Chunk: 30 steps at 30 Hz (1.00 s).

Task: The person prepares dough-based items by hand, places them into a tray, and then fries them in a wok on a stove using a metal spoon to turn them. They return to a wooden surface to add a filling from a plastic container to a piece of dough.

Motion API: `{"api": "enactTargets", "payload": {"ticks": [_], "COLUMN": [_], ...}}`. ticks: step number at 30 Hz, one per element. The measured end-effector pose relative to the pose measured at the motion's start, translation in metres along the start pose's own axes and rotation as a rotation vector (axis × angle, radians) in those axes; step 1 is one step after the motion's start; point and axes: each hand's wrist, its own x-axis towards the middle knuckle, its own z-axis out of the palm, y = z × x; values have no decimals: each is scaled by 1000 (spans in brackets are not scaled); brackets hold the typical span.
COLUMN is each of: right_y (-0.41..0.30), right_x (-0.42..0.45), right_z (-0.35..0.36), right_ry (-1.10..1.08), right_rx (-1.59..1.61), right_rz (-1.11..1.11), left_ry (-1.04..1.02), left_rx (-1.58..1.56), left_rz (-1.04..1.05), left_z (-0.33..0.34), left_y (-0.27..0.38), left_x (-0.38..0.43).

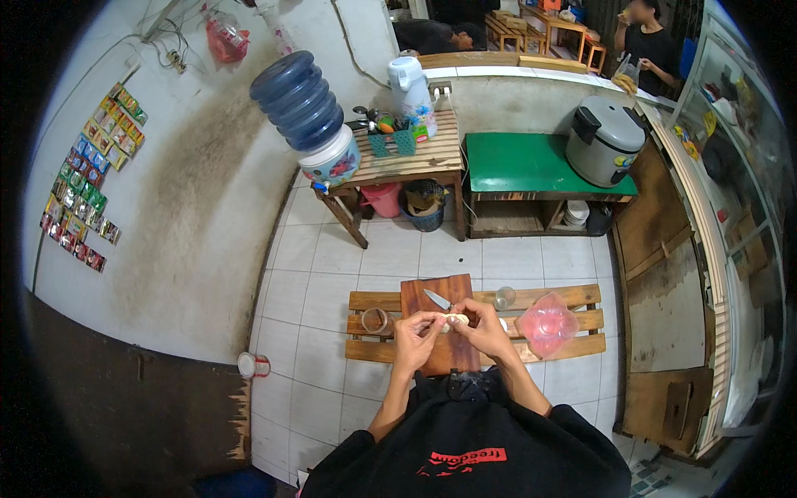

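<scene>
Between the fingertips of my left hand [414, 336] and my right hand [487, 330] is a pale, lumpy piece that looks like garlic [459, 319]. Both hands grip it above a brown wooden cutting board [453, 356]. Just beyond my fingers, a kitchen knife [436, 298] lies on the board, its blade pointing away to the left; its handle is partly hidden by my right hand. The board rests across a slatted wooden bench [377, 350]. A small white thing [503, 324] peeks out beside my right hand, too covered to identify.
A glass jar [375, 320] stands on the bench at left. To the right are a drinking glass [505, 298] and a translucent pink bowl [549, 328]. Farther off stand a rice cooker [607, 140] on a green-topped cabinet [517, 162] and a water dispenser [330, 155]. A person [654, 50] is beyond the counter.
</scene>
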Motion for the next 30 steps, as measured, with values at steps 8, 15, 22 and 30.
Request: {"api": "enactTargets", "payload": {"ticks": [8, 15, 22, 30], "right_y": [-7, -11, -14, -29], "right_x": [12, 13, 15, 15], "right_z": [-2, -2, 1, 0], "right_ry": [-36, -68, -22, -53], "right_rx": [-26, -67, -69, 270], "right_rz": [-8, -31, -21, -82], "left_ry": [-14, 60, 8, -25], "left_rx": [-22, 36, -11, -62], "left_rz": [-8, 44, 11, 33], "left_z": [-3, -4, -9, -8], "left_y": [1, 0, 3, 24], "left_x": [6, 9, 9, 22]}}
